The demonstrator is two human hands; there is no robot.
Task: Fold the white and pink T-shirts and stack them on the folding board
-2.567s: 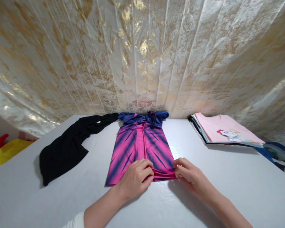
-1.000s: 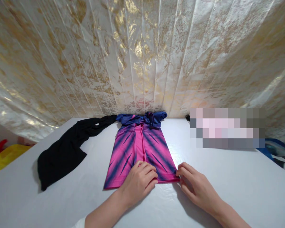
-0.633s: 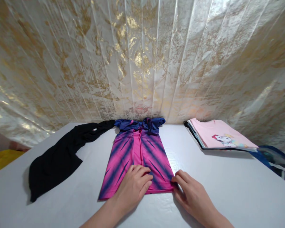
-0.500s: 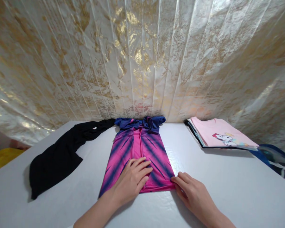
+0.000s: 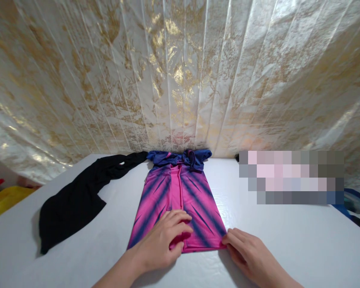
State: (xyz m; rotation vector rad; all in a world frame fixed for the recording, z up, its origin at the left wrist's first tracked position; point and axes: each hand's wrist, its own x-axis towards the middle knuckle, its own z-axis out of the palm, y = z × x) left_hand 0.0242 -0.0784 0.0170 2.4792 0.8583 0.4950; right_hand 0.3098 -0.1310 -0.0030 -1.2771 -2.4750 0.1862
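A pink and blue striped shirt [image 5: 180, 192] lies on the white table [image 5: 288, 240], folded into a long narrow strip with its blue collar end at the far wall. My left hand [image 5: 160, 244] rests on the shirt's near hem, fingers curled and pinching a fold of the cloth. My right hand [image 5: 246, 252] lies at the hem's right corner, fingers close together and touching the fabric edge.
A black garment [image 5: 75, 196] sprawls left of the shirt. A stack of folded clothes [image 5: 291, 176], blurred here, sits at the back right. A gold and white curtain [image 5: 180, 72] hangs behind. Yellow and red items [image 5: 3, 196] lie beyond the left table edge.
My left hand slid along the near hem and now bunches a fold of it. My right hand stayed at the right corner. The view shifted slightly.
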